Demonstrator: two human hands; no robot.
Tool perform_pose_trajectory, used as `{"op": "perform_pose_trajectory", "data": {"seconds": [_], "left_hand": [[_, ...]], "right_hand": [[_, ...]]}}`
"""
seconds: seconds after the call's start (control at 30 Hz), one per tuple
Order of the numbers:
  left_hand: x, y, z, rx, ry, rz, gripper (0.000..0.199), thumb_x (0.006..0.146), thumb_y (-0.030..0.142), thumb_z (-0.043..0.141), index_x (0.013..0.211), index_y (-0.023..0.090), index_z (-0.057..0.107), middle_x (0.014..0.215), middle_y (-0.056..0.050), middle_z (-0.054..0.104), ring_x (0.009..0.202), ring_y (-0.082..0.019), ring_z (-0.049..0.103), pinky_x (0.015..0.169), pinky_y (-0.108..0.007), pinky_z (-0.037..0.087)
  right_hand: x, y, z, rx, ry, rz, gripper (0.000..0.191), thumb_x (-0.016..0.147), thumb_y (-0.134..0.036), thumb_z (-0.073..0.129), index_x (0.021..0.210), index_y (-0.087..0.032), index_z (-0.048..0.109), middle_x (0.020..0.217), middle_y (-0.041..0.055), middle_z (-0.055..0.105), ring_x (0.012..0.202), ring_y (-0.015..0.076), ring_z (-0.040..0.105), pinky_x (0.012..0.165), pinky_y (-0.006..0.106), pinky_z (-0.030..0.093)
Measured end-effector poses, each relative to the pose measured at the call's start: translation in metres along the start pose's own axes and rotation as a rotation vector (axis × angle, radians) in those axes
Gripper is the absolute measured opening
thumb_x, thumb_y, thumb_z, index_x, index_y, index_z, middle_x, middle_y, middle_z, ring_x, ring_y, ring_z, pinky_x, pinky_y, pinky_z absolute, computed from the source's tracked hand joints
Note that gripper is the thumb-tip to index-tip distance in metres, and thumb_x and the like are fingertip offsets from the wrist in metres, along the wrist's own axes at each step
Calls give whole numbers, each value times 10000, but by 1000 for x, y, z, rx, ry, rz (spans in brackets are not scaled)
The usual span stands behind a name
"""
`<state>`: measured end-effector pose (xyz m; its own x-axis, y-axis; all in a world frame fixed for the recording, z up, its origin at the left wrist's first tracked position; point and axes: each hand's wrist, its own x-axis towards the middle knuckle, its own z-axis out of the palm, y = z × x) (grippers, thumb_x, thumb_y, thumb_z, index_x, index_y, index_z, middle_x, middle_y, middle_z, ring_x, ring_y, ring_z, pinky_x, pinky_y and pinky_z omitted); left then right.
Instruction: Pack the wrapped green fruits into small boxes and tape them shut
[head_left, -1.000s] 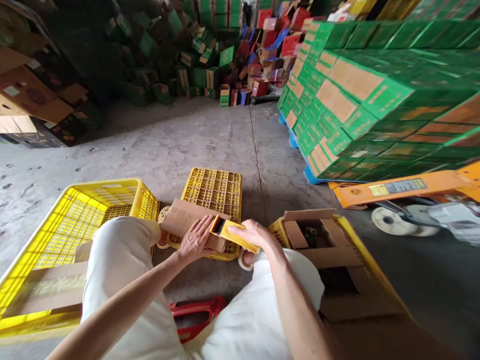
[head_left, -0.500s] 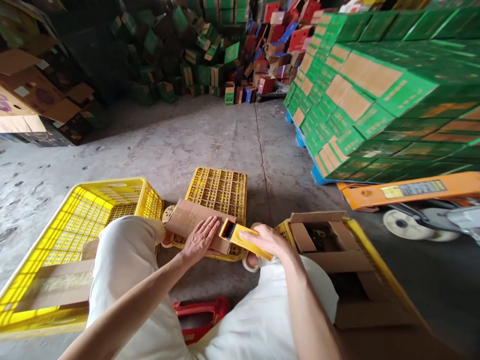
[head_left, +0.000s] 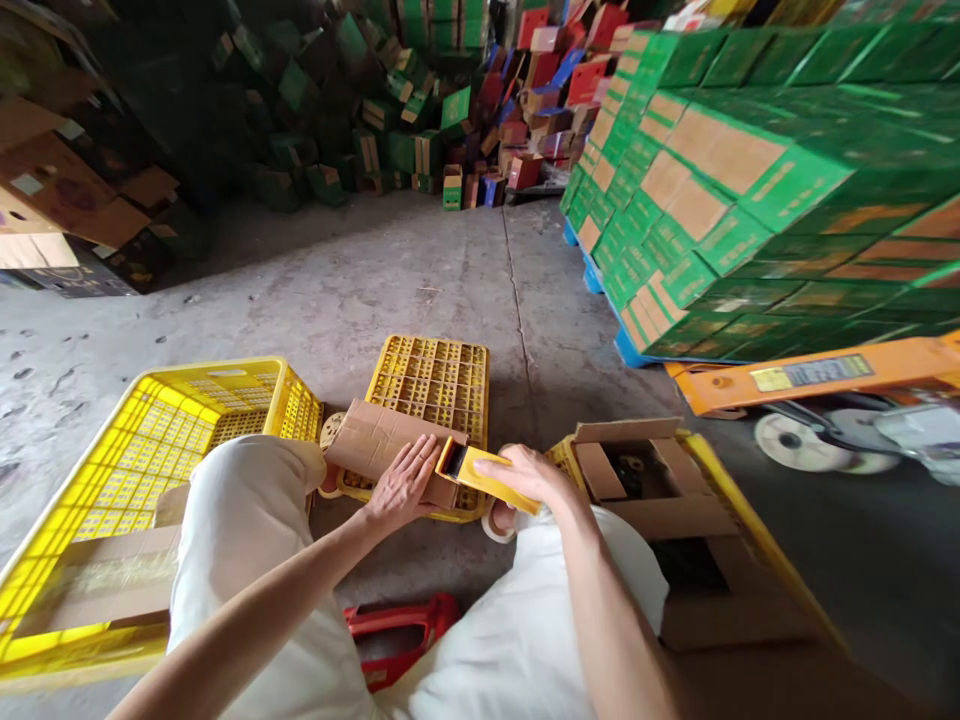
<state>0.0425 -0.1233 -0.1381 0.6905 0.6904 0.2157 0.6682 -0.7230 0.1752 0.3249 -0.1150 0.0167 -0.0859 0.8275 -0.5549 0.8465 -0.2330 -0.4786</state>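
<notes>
Nearest, between the white trousers (head_left: 247, 530), a red tool (head_left: 442, 612) lies on the floor (head_left: 360, 270), clear of both hands. Above it, a carton (head_left: 367, 437) is laid across the near end of a yellow crate (head_left: 430, 375), which seems to be upturned as a stand. The carton is pressed from above by the left hand (head_left: 405, 482), palm down, fingers straight and close together, nothing gripped. A yellow tool (head_left: 476, 482) is clasped in the right hand (head_left: 529, 478), its dark front end set at the carton's right end, just beside the left fingertips; whether the cardboard is touched cannot be told. For good work, the carton should be kept from sliding by even pressure of the flat palm, the tool held square to the cardboard, and the fingertips drawn a little back from its front end, where they could be caught. To the left, another carton (head_left: 112, 575) is held in a yellow basket (head_left: 296, 405); to the right, open boxes (head_left: 667, 518) are set in a yellow bin (head_left: 724, 480), their dark contents hard to make out. Farther off stand an orange pallet jack (head_left: 817, 372) and green cases (head_left: 787, 200) stacked on a blue pallet (head_left: 628, 345); beyond, a jumbled heap (head_left: 405, 120) is half lost in shadow.
</notes>
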Motion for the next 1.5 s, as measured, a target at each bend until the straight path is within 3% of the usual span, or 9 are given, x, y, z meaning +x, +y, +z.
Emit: {"op": "perform_pose_trajectory", "data": {"seconds": [0.4, 0.77, 0.93, 1.13, 1.5], "left_hand": [[2, -4, -2, 46, -22, 20, 1185, 932, 709, 745, 1771, 103, 167, 1788, -249, 295, 1670, -387, 303, 1317, -535, 373], [4, 3, -2, 18, -7, -29, 1190, 875, 633, 845, 1782, 228, 189, 1807, -225, 262, 1661, -421, 315, 1310, -589, 370], [7, 9, 1, 10, 0, 21, 1261, 861, 560, 879, 1783, 158, 117, 1788, -245, 299, 1669, -402, 302, 1325, -574, 360], [10, 11, -2, 4, -24, 33, 1220, 907, 601, 813, 1782, 132, 105, 1798, -237, 275, 1679, -389, 274, 1333, -543, 355], [11, 7, 2, 18, -61, 36, 1160, 923, 622, 795, 1767, 109, 186, 1799, -239, 265, 1681, -382, 271, 1332, -531, 353]], "right_hand": [[-10, 6, -4, 40, -11, -13, 429, 976, -566, 689, 746, -203, 674, 813, 106, 740, 806, 261, 693, 663, 332, 437], [-9, 7, -6, 16, -8, 19, 436, 957, -542, 728, 702, -203, 626, 765, 90, 707, 761, 248, 675, 652, 336, 411], [-8, 7, -5, 16, -4, 15, 412, 955, -496, 738, 685, -214, 608, 777, 97, 715, 773, 250, 680, 650, 347, 406], [-9, 11, -4, 38, 0, 11, 343, 915, -452, 776, 711, -210, 645, 788, 97, 719, 786, 265, 691, 669, 348, 430], [-18, 16, -7, 47, -7, -4, 437, 984, -563, 671, 727, -210, 665, 789, 106, 733, 771, 267, 694, 657, 351, 429]]}}
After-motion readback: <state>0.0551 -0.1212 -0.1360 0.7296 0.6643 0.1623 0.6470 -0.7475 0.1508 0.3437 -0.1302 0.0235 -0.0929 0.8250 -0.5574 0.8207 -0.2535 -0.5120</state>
